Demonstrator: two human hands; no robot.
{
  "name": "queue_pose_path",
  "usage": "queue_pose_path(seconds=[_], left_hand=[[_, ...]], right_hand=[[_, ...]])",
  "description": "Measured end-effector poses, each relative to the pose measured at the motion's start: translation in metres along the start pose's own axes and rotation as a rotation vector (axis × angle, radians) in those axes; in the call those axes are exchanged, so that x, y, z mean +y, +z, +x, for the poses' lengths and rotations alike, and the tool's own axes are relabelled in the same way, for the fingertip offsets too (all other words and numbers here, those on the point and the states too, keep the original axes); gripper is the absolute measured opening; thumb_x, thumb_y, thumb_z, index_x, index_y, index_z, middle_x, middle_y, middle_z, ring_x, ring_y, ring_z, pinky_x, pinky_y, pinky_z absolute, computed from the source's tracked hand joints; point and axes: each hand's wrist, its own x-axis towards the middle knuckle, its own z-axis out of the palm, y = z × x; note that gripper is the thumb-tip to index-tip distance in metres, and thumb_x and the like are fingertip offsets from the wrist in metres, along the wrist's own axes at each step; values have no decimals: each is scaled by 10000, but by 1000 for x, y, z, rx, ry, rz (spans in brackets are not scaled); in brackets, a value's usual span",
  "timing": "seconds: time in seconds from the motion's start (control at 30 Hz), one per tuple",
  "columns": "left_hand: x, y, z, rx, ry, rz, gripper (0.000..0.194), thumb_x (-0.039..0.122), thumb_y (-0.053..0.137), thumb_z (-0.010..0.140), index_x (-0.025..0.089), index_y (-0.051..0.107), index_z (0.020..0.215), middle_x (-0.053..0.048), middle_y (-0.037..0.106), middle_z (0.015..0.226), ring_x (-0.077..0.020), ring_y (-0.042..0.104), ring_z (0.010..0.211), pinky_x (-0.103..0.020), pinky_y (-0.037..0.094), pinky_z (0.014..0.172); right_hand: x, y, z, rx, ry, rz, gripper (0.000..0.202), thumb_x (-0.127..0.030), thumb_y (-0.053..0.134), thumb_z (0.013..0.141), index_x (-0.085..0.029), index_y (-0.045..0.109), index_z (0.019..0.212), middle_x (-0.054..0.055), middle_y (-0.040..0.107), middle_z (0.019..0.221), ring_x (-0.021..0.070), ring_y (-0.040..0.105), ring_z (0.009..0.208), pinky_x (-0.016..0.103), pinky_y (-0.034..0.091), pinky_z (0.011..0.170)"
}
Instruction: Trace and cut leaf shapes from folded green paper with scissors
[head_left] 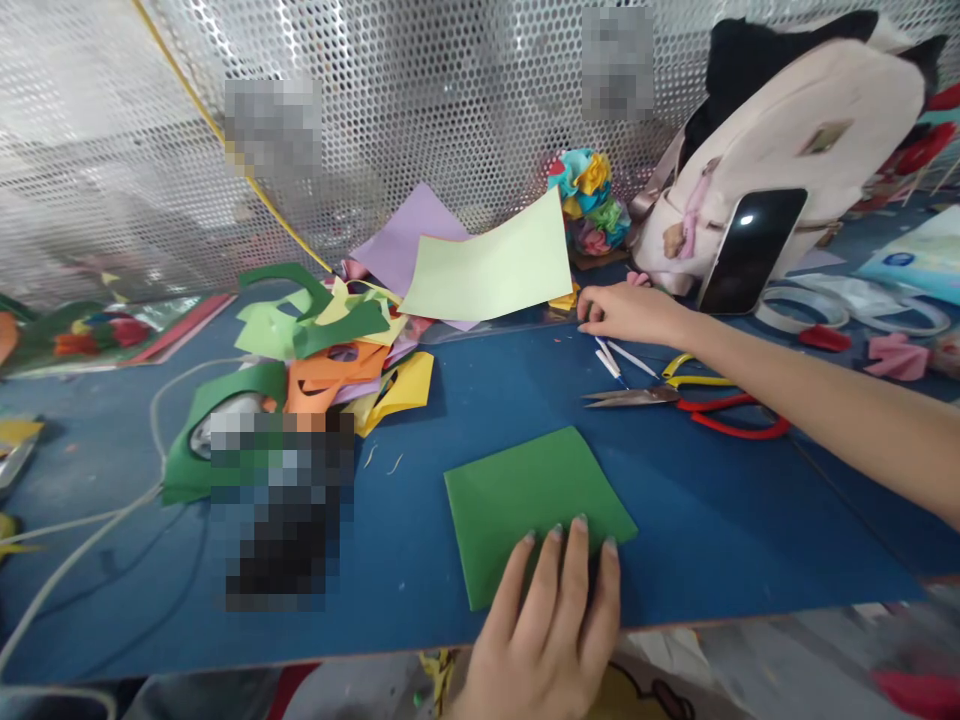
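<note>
A left hand (547, 635) rests palm down, fingers slightly spread, on the near edge of a piece of green paper (525, 495); the paper lies flat under the fingertips, close to the table's front edge, and extends beyond them. The right hand (637, 312) reaches across to the far side, well apart from that paper, its fingers bent just beside 2 white pens (634, 360); whether it pinches anything, I cannot tell. Nearer, below the right forearm, lie red-handled scissors (641, 398) and a yellow handle (701, 381). The tabletop (405, 570) is blue. To the left is a heap of coloured paper scraps (337, 365); behind it, a pale green sheet (491, 265) overlaps a purple one (409, 235). At the right, a black-screened phone (754, 250) leans against a pale backpack (810, 130). A perforated metal screen (465, 80) rises behind everything.
</note>
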Motion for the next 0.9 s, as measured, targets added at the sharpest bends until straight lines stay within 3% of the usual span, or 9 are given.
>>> queue_pose_path(seconds=[0.13,0.23,0.33,0.43,0.5,0.63,0.8,0.9], left_hand=[[2,3,-2,60,4,3,434,171,379,1054,121,719,1318,-92,716,1350,-242,670,1184,-445,348,1229],[0,5,-5,82,29,34,418,218,419,1058,116,695,1355,-96,697,1382,-237,657,1225,-413,371,1224],[-2,4,-8,49,35,33,443,229,392,1062,118,667,1392,-102,666,1427,-242,646,1250,-423,349,1241],[-3,2,-11,-2,60,20,450,243,394,1066,114,637,1422,-106,647,1451,-251,627,1281,-448,288,1270],[-4,0,-11,-27,66,12,443,264,419,1067,119,629,1430,-99,648,1453,-248,622,1288,-450,261,1280],[-4,-2,-10,-30,41,5,432,298,440,1070,135,642,1415,-80,657,1444,-240,618,1297,-426,289,1267],[-6,-5,-8,-25,46,25,430,297,439,1066,139,646,1408,-74,669,1430,-230,630,1286,-337,481,1117],[-7,-6,-7,-44,60,30,430,291,440,1063,141,643,1410,-70,668,1431,-225,638,1279,-312,531,1059]], right_hand=[[-5,-12,-2,-52,-50,74,119,-265,673,882,-210,745,959,32,822,949,232,755,864,307,483,659],[-11,-37,-11,-70,-101,232,141,-261,714,860,-198,796,956,43,821,901,224,758,838,329,550,735],[-26,-68,-33,100,-185,433,138,-270,755,850,-171,819,921,54,810,864,212,740,819,367,571,808],[-54,-87,-65,235,-340,682,116,-276,822,821,-189,832,898,28,807,857,169,740,796,327,601,837],[-75,-88,-84,207,-436,794,111,-291,856,809,-202,833,871,17,803,845,156,743,791,285,618,799],[-106,-72,-103,7,-576,910,83,-260,823,851,-186,833,888,31,805,900,151,758,831,214,625,743],[-115,-55,-100,-145,-556,990,104,-261,793,872,-170,833,904,37,788,910,148,759,824,214,636,765],[-114,-51,-97,-183,-544,1022,94,-261,806,851,-184,837,896,31,787,910,154,762,812,216,637,761]])
